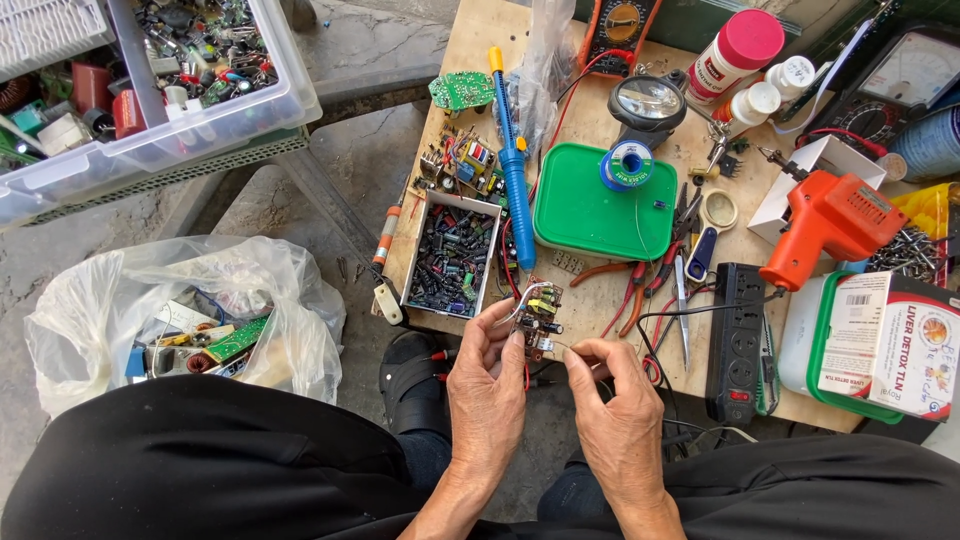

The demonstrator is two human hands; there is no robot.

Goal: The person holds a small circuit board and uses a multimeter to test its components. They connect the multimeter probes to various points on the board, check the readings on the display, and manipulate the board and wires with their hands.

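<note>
Circuit board (540, 318), a small brown one crowded with little parts, is held up just off the near edge of the wooden table (470, 40), above the person's lap. Left hand (487, 385) is closed on its lower left edge, thumb and fingers pinching it steady, while the right hand (612, 400) pinches a thin wire (562, 346) coming off the board's lower right. I'd say the trick here is gripping by the edges only and easing the wire gently, since yanking could lift a pad. Its long axis runs roughly away from the body, top end aimed at the white box of small capacitors (450, 258) and the blue soldering iron (512, 170). Red-handled pliers (628, 290) and a black power strip (738, 335) lie to the right, near a green lid (590, 215) bearing a solder spool (628, 164).
</note>
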